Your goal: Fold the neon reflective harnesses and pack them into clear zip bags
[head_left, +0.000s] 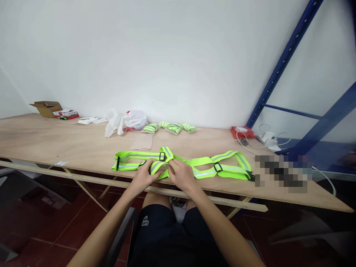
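I have the left hand (144,177) pinching the neon-green harness (198,161) along the near edge of the table (83,144), the right hand (182,172) clamped on its middle. I'd judge it light and limp, best gripped flat beside a stiffer buckle (218,167).

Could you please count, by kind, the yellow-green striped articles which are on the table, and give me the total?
Spread-out strap harness: 1
Folded striped bundles near the wall: 4 (the middle two overlap)
Total: 5
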`<state>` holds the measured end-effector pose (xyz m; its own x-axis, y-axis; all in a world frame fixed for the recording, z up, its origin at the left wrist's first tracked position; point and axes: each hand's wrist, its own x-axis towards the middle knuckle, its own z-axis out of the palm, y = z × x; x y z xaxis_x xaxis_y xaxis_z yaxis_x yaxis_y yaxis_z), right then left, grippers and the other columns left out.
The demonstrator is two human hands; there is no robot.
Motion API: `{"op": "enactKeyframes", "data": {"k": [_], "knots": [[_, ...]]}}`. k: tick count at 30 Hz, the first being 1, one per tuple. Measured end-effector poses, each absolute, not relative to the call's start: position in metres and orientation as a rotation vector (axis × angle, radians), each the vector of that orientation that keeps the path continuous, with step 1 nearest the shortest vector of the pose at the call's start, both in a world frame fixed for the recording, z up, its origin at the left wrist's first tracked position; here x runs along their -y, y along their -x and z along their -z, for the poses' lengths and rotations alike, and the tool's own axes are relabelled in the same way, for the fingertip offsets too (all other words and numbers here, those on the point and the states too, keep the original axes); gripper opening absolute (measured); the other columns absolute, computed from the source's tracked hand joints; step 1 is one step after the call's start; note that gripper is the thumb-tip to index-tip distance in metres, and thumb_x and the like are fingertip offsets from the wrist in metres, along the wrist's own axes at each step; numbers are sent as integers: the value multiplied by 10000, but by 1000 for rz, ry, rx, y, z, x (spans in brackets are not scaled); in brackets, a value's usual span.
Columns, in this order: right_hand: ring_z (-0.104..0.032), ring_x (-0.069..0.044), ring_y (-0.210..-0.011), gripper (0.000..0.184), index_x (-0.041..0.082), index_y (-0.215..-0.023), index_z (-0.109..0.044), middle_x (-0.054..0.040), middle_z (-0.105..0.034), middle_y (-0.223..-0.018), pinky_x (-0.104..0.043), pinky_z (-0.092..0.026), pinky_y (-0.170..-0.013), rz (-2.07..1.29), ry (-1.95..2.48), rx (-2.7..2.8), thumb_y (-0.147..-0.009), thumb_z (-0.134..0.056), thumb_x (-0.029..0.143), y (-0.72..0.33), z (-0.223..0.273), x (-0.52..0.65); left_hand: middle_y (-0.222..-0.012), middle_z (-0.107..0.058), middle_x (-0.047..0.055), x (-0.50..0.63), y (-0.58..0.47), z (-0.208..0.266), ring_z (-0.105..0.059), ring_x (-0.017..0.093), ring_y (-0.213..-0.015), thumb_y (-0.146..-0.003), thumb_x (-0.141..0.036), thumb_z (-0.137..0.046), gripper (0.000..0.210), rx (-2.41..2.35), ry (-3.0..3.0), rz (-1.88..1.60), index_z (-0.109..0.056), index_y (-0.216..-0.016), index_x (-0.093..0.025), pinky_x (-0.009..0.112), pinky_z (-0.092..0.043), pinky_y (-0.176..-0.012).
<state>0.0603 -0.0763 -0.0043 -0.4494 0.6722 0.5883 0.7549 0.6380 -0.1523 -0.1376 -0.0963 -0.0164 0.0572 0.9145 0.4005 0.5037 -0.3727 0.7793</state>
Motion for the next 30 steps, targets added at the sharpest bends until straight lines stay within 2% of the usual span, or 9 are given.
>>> {"op": "enactKeyframes", "data": {"k": [4, 8, 10, 12, 15, 20, 25, 27, 30], "knots": [[-544, -156, -706, 155, 215, -739, -562, -6, -603, -735, -270, -332, -613, 168, 1129, 2035, -874, -505, 167, -98, 9, 82, -835, -660, 14, 97, 143, 19, -583, 172, -694, -798, -177, -501, 277, -1579, -2009, -1324, -643, -1035, -189, 275, -447, -635], [-528, -154, -701, 135, 223, -712, -516, 7, -571, -735, -267, -320, -613, 106, 1248, 1951, -842, -508, 185, -126, 12, 87, -1236, -627, 130, 101, 141, 15, -585, 298, -1087, -783, -174, -526, 320, -1900, -2227, -1436, -674, -1066, -193, 419, -464, -898], [-531, -157, -710, 134, 225, -707, -506, 7, -567, -742, -269, -322, -620, 72, 1311, 1968, -833, -507, 180, -131, 13, 87, -1416, -536, 153, 103, 138, 12, -483, 369, -1272, -781, -213, -584, 353, -2073, -2337, -1376, -675, -1122, -203, 515, -374, -1033], [-535, -164, -720, 139, 228, -703, -502, 5, -570, -749, -271, -321, -616, 48, 1374, 2010, -831, -506, 173, -132, 14, 86, -1494, -480, 159, 104, 137, 11, -398, 404, -1367, -785, -249, -616, 372, -2176, -2417, -1261, -672, -1150, -208, 590, -245, -1117], [-555, -182, -762, 106, 232, -767, -543, -8, -603, -801, -276, -329, -618, 79, 1440, 2065, -850, -512, 173, -128, 15, 85, -1416, -572, 160, 102, 139, 14, -434, 404, -1351, -823, -268, -598, 320, -2190, -2449, -1089, -675, -1129, -213, 650, -95, -1152], [-574, -227, -881, 118, 202, -935, -625, -73, -661, -917, -317, -369, -721, 346, 1338, 2164, -941, -508, 189, -104, 7, 97, -1132, -737, 129, 99, 141, 19, -580, 370, -1193, -893, -254, -530, 227, -2108, -2410, -996, -693, -1048, -227, 677, -65, -1143], [-604, -219, -893, 208, 198, -970, -659, -78, -696, -926, -322, -403, -731, 349, 1102, 2424, -1009, -456, 225, -71, -7, 105, -1064, -757, 126, 101, 137, 17, -590, 378, -1183, -915, -260, -516, 216, -2099, -2425, -1005, -717, -982, -218, 693, -24, -1148], [-627, -224, -915, 191, 193, -1070, -651, -84, -704, -1001, -313, -432, -697, 312, 1151, 2484, -991, -478, 200, -62, -9, 101, -1035, -766, 114, 102, 135, 16, -599, 366, -1179, -926, -251, -499, 227, -2087, -2428, -1003, -721, -957, -216, 701, 2, -1148], [-671, -230, -857, 278, 193, -1218, -607, -103, -705, -1065, -303, -459, -621, 298, 1294, 2531, -970, -482, 172, -51, -10, 91, -1078, -768, 76, 101, 134, 18, -598, 346, -1201, -937, -214, -458, 274, -2038, -2469, -1012, -729, -970, -228, 698, 33, -1157]]}}
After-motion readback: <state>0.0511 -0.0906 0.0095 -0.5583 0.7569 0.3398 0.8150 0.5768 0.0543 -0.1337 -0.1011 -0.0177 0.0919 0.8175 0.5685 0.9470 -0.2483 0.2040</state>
